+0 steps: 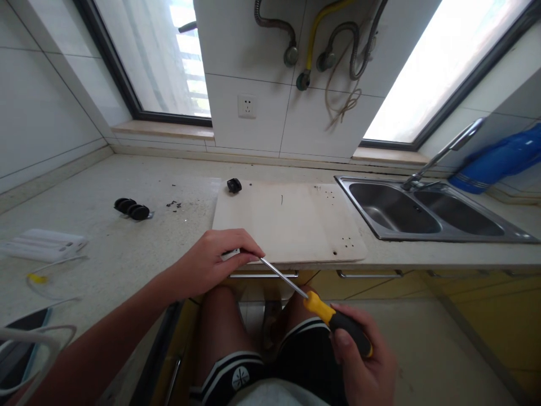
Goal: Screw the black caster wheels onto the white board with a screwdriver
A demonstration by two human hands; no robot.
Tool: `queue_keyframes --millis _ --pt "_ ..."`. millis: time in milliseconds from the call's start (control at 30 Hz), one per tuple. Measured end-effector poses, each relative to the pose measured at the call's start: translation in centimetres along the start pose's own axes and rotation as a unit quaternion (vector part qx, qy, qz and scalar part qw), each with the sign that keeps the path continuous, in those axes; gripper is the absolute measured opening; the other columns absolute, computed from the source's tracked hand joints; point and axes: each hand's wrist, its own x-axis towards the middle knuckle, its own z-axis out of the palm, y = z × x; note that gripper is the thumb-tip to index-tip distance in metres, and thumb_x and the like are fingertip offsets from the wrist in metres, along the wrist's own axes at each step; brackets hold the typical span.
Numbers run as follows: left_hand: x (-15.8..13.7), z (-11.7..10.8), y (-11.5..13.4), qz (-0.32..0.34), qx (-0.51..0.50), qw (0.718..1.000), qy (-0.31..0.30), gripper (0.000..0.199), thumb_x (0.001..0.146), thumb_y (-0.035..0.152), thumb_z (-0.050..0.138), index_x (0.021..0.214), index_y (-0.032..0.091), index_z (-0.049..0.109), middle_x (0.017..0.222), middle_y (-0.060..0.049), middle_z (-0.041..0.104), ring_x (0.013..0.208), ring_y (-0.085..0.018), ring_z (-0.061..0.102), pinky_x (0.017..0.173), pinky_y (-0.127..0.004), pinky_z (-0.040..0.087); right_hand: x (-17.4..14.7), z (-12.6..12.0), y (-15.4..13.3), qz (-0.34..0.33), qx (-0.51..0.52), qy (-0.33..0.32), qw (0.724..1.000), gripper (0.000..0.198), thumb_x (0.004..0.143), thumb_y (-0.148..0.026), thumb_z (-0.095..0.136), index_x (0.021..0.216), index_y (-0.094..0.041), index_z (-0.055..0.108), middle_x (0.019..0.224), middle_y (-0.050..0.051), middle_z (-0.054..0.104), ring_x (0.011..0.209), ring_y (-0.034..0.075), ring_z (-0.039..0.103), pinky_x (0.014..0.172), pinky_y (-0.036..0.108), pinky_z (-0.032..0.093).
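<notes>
My right hand is wrapped round the yellow and black handle of a screwdriver. Its metal shaft slants up and left to my left hand, whose thumb and fingers pinch the tip end over the front edge of a pale board. Whether a screw is at the tip is hidden by the fingers. A small light piece shows under the left palm, too covered to name. One black caster wheel stands at the board's far left corner. Small holes dot the board's right side.
More black caster wheels lie on the counter at left, with scattered small dark screws beside them. A white power bank and cables are at far left. A double sink with a faucet stands right.
</notes>
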Motion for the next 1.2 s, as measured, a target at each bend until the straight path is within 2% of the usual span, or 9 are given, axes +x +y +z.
queue_keyframes --millis 100,167,233,333,433,567,767,1000,1200 --pt "0.1 -0.3 -0.5 -0.026 0.024 0.999 -0.003 0.026 0.111 0.035 0.065 0.131 0.025 0.078 0.122 -0.005 0.084 0.11 -0.018 0.079 0.1 -0.027 0.059 -0.1 0.5 0.2 0.041 0.012 -0.002 0.999 0.038 0.099 -0.058 0.075 0.115 -0.024 0.08 0.096 0.006 0.078 0.077 0.019 0.073 0.055 0.025 0.049" --pt "0.0 -1.1 -1.4 -0.05 0.065 0.997 0.004 0.041 0.112 0.045 0.063 0.149 0.026 0.069 0.14 -0.008 0.079 0.127 -0.023 0.075 0.113 -0.034 0.055 0.2 0.8 0.0 0.027 0.0 0.009 1.0 0.037 0.1 -0.056 0.075 0.116 -0.023 0.08 0.1 0.008 0.081 0.083 0.022 0.076 0.059 0.026 0.053" --pt "-0.2 -2.1 -2.8 -0.077 0.132 0.988 -0.005 0.053 0.108 0.054 0.066 0.154 0.027 0.065 0.151 -0.01 0.072 0.139 -0.029 0.067 0.123 -0.042 0.048 0.9 1.2 -0.5 -0.006 -0.023 0.017 1.0 0.035 0.099 -0.055 0.077 0.115 -0.025 0.08 0.106 0.007 0.083 0.092 0.023 0.079 0.068 0.027 0.059" --pt "-0.6 -3.4 -5.3 -0.139 0.214 0.963 -0.082 0.061 0.098 0.056 0.077 0.151 0.027 0.068 0.153 -0.012 0.069 0.143 -0.036 0.062 0.124 -0.049 0.045 2.2 2.2 -1.4 -0.083 -0.062 -0.018 0.994 0.028 0.097 -0.049 0.081 0.114 -0.027 0.081 0.106 0.004 0.083 0.091 0.02 0.079 0.079 0.027 0.061" --pt "-0.9 -3.9 -6.8 -0.185 0.202 0.948 -0.163 0.051 0.101 0.05 0.071 0.148 0.027 0.07 0.147 -0.011 0.073 0.136 -0.034 0.067 0.118 -0.043 0.048 3.3 3.4 -2.1 -0.146 -0.079 -0.079 0.983 0.021 0.101 -0.041 0.079 0.117 -0.028 0.079 0.103 0.002 0.081 0.088 0.017 0.076 0.079 0.025 0.059" --pt "-0.9 -4.0 -7.2 -0.169 0.177 0.952 -0.184 0.044 0.105 0.045 0.065 0.144 0.027 0.071 0.143 -0.009 0.076 0.131 -0.03 0.071 0.113 -0.036 0.051 3.8 5.0 -2.4 -0.207 -0.089 -0.122 0.967 0.021 0.102 -0.032 0.078 0.123 -0.029 0.076 0.099 0.0 0.077 0.087 0.013 0.074 0.077 0.022 0.056" --pt "-0.8 -4.2 -6.8 -0.134 0.176 0.958 -0.184 0.044 0.105 0.041 0.063 0.144 0.024 0.071 0.142 -0.01 0.077 0.129 -0.028 0.073 0.112 -0.034 0.053 3.6 5.7 -2.6 -0.209 -0.132 -0.145 0.958 0.02 0.105 -0.036 0.074 0.121 -0.025 0.077 0.1 0.005 0.077 0.087 0.018 0.075 0.078 0.028 0.06" --pt "-0.6 -4.1 -6.5 -0.141 0.178 0.956 -0.183 0.044 0.102 0.037 0.063 0.143 0.023 0.072 0.142 -0.01 0.076 0.131 -0.029 0.073 0.115 -0.036 0.052 4.1 5.6 -3.1 -0.232 -0.147 -0.157 0.949 0.022 0.105 -0.033 0.074 0.125 -0.026 0.075 0.099 0.003 0.075 0.084 0.015 0.074 0.074 0.024 0.058" --pt "-0.5 -3.4 -6.7 -0.137 0.173 0.958 -0.181 0.046 0.098 0.029 0.064 0.142 0.021 0.071 0.142 -0.011 0.076 0.13 -0.03 0.072 0.114 -0.038 0.052 6.2 5.3 -5.8 -0.32 -0.201 -0.226 0.898 0.023 0.108 -0.035 0.071 0.129 -0.027 0.069 0.103 0.002 0.074 0.083 0.015 0.074 0.074 0.026 0.056"
